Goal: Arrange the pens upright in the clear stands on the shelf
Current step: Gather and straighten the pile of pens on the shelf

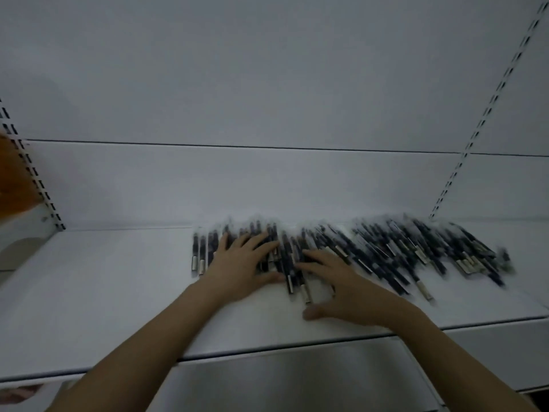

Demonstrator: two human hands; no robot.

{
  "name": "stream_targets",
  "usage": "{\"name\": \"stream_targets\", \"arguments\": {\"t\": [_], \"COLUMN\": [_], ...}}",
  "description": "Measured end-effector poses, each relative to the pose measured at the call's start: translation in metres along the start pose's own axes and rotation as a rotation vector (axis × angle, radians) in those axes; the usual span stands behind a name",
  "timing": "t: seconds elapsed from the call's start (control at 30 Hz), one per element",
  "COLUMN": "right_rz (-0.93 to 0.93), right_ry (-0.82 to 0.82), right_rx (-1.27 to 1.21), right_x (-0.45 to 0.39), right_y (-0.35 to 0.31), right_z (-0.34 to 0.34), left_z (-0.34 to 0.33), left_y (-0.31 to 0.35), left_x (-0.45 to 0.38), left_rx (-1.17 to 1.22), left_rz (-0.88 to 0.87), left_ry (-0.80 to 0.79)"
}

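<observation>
Both hands flat, fingers spread: left hand [242, 263] and right hand [341, 285] pressing on pens [386, 251] lying across shelf [118, 292]. Stands unseen, possibly blur. Gather small bunch, tips aligned.

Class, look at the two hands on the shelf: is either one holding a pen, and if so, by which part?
Neither. The left hand and right hand lie flat with spread fingers on the pens, gripping none.

A white back panel [267, 84] rises behind, slotted uprights [487, 114] at both sides, and something orange [12, 179] at far left.
</observation>
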State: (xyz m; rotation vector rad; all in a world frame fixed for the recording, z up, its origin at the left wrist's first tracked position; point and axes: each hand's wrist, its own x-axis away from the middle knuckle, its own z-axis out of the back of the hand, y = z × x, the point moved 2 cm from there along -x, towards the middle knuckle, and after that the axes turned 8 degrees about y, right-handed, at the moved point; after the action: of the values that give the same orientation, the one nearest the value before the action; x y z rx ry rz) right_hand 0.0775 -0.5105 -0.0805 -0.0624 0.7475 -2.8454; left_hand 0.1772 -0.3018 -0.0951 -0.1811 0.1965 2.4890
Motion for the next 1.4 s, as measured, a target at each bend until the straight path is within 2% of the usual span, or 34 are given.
{"name": "stream_targets", "arguments": {"t": [0.13, 0.2, 0.33, 0.4, 0.5, 0.63, 0.77, 0.83, 0.97, 1.1, 1.23, 1.3, 1.4], "right_rz": [0.084, 0.114, 0.187, 0.216, 0.213, 0.160, 0.171, 0.174, 0.065, -0.223, -0.380, -0.386, -0.318], "right_ry": [0.186, 0.216, 0.203, 0.188, 0.088, -0.053, 0.035, 0.116, 0.277, 0.225, 0.248, 0.279, 0.320], "right_rx": [0.024, 0.010, 0.007, -0.003, -0.012, -0.021, -0.032, -0.029, -0.140, 0.210, 0.328, 0.304, 0.054], "right_x": [-0.030, -0.041, -0.046, -0.042, -0.031, -0.019, -0.028, -0.031, -0.017, 0.005, 0.004, -0.012, -0.038], "right_y": [0.014, 0.017, 0.023, 0.030, 0.044, 0.058, 0.059, 0.056, 0.060, 0.086, 0.078, 0.067, 0.051], "right_z": [-0.003, -0.002, 0.000, 0.004, 0.017, 0.027, 0.022, 0.019, 0.030, 0.039, 0.023, 0.016, 0.017], "left_z": [-0.004, -0.002, -0.005, -0.010, -0.010, -0.009, -0.010, -0.010, -0.009, -0.018, -0.023, -0.022, -0.020], "left_y": [0.014, 0.022, 0.038, 0.038, 0.028, 0.027, 0.044, 0.056, 0.084, 0.089, 0.086, 0.088, 0.090], "left_x": [0.005, 0.010, 0.014, 0.011, 0.001, -0.008, -0.010, -0.010, -0.020, -0.030, -0.030, -0.030, -0.027], "left_rx": [0.063, 0.169, 0.181, 0.180, 0.172, 0.172, 0.169, 0.149, 0.102, 0.071, 0.087, 0.103, 0.123], "left_rz": [-0.026, -0.046, -0.113, -0.115, -0.100, -0.097, -0.125, -0.127, -0.138, -0.090, -0.056, -0.063, -0.081], "left_ry": [0.096, 0.154, 0.100, 0.121, 0.221, 0.213, 0.289, 0.267, 0.196, 0.107, 0.138, 0.128, 0.061]}}
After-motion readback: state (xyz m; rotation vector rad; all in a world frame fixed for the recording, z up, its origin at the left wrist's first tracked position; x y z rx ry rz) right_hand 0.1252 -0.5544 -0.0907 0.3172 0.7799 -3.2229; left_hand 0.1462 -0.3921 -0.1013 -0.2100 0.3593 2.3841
